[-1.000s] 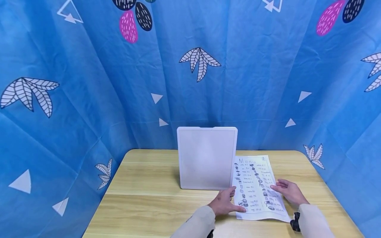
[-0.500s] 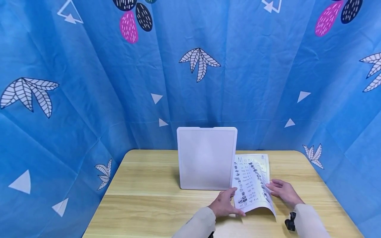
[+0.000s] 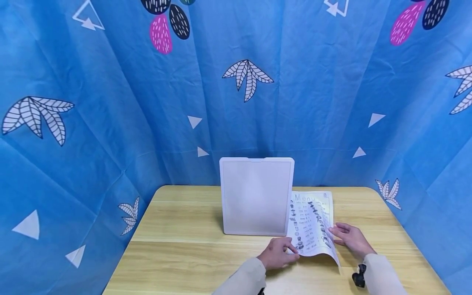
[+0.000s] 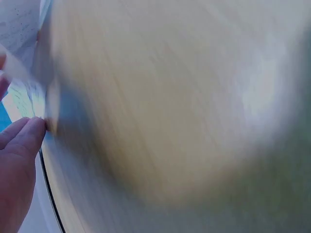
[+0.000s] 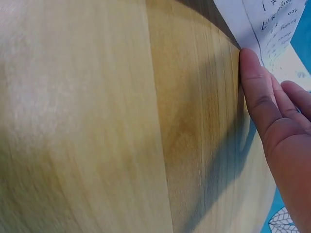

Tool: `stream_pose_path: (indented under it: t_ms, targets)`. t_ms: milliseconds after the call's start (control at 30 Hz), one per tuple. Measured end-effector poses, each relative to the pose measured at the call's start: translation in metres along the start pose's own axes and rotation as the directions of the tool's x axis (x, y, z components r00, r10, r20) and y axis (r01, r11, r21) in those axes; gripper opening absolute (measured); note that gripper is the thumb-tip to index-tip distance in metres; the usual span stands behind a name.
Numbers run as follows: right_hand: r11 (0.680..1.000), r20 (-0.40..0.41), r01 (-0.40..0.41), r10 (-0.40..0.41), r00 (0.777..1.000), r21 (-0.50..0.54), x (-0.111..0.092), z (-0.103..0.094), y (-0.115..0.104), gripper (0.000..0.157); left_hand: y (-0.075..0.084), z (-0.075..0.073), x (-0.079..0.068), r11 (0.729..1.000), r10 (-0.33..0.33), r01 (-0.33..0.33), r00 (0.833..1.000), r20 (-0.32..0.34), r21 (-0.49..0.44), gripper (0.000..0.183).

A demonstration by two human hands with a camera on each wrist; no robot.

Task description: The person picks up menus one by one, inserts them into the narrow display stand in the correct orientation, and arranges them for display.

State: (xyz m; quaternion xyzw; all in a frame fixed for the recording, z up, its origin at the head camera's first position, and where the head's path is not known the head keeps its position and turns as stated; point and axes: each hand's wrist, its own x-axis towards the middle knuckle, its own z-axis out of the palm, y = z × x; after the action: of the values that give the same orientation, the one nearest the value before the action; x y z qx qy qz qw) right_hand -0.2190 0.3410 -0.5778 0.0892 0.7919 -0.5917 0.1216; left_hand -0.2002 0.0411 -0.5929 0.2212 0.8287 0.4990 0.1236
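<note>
A paper menu sheet (image 3: pixel 309 229), headed "Menu" with small drawings and handwritten prices, is on the right half of the table. Its front part bows upward and the near right corner curves down. My left hand (image 3: pixel 279 253) pinches its near left corner between thumb and fingers; the left wrist view shows the fingertips (image 4: pixel 36 125) at the paper's edge. At the right edge, my right hand (image 3: pixel 353 239) grips the sheet by its side, the thumb (image 5: pixel 250 63) against the paper in the right wrist view.
An upright white framed panel (image 3: pixel 256 196) stands just left of the sheet, overlapping its left edge in the head view. The wooden table (image 3: pixel 177 254) has rounded far corners. A blue patterned curtain (image 3: pixel 236 119) hangs behind and at both sides.
My right hand has shifted slightly left, and the sheet has gone from nearly flat to bowed. My left fingers and thumb have come together on the near left corner.
</note>
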Motion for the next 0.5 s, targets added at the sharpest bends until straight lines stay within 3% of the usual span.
stream_pose_path:
  t_ms: [267,367,500]
  targets:
    - [1.0,0.004,-0.018,0.018,1.0,0.022,-0.003,0.0,-0.001,0.083,0.003,-0.001,0.002,0.991,-0.021,0.006,0.993,-0.114,-0.132,0.007]
    - [1.0,0.003,-0.008,0.008,1.0,0.004,-0.003,0.0,-0.001,0.084,0.006,0.0,0.003,0.975,-0.083,0.053,0.987,-0.134,-0.214,0.007]
    - [0.999,-0.012,0.009,-0.01,1.0,-0.031,-0.003,0.0,0.001,0.081,0.012,-0.001,0.005,0.934,-0.193,0.139,0.971,-0.138,-0.328,0.007]
